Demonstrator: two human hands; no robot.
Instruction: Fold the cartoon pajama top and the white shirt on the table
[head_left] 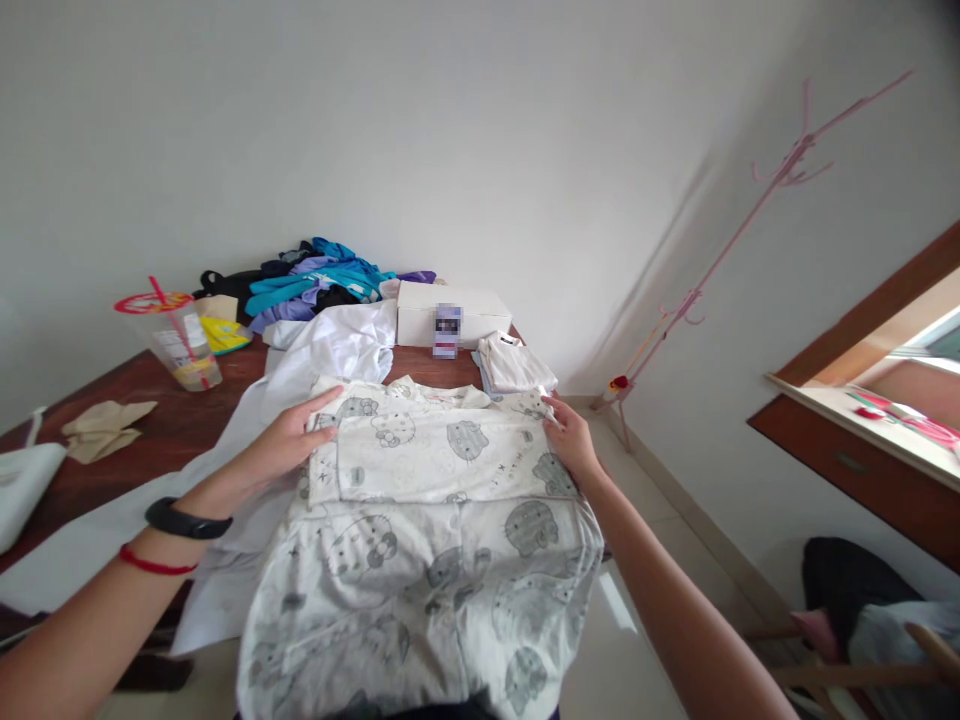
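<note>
A white shirt [427, 560] with grey cartoon cat faces is spread in front of me. Its collar points toward the wall, and the lower part hangs over the table's near edge toward my body. A flat layer of the printed cloth lies across its upper part. My left hand [296, 435] grips the upper left side of the shirt, thumb and fingers on the cloth. At the opposite shoulder, my right hand [571, 440] is closed on the right edge, some of its fingers hidden. White cloth [330, 345] lies on the table under and left of the shirt.
On the dark wooden table [232, 375] stand a plastic cup with a straw [184, 340], a white box [472, 310] and a small pack [448, 332]. Folded clothes [516, 362] lie right of these, a clothes heap [322, 275] behind. A pink coat rack [739, 235] stands right.
</note>
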